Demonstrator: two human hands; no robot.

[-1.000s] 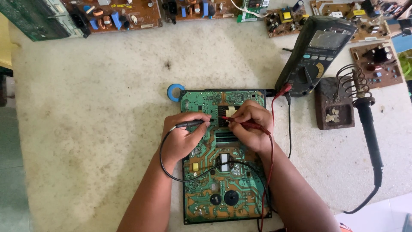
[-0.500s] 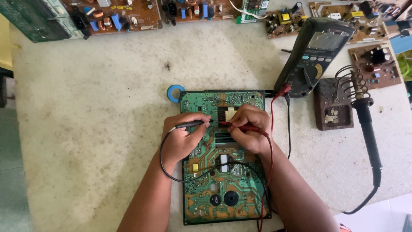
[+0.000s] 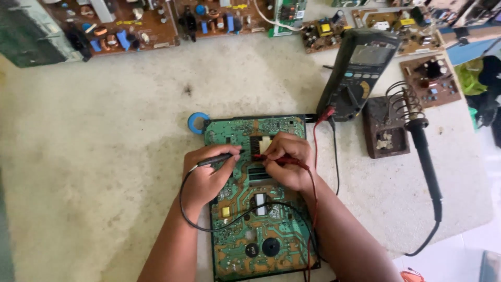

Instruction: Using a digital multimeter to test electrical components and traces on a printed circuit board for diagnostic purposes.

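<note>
the green circuit board (image 3: 255,209) lies flat on the pale, stained worktable (image 3: 104,146), its near edge at the bottom of the view and its far edge just short of the multimeter (image 3: 360,73). a wide stretch of bare tabletop opens to the left of the board, reaching to the table's left side; to the right the room is tighter, with the soldering iron (image 3: 425,162) resting in its coil stand (image 3: 389,130) near the table's right edge. a row of brown boards (image 3: 130,23) lines the far edge. a small blue ring (image 3: 197,123) sits touching the board's upper left corner.

the left hand (image 3: 209,175) is curled closed around the black probe (image 3: 216,159), the probe's tip pointing right toward a dark component near the board's middle; its black lead (image 3: 182,201) loops out to the left and back across the board. the right hand (image 3: 287,159) is closed in a pinch on the red probe (image 3: 282,161), tip pointing left at the same spot, its red lead (image 3: 315,136) running up to the multimeter. the two probe tips are near each other, between the hands; whether they touch the board cannot be told.
</note>
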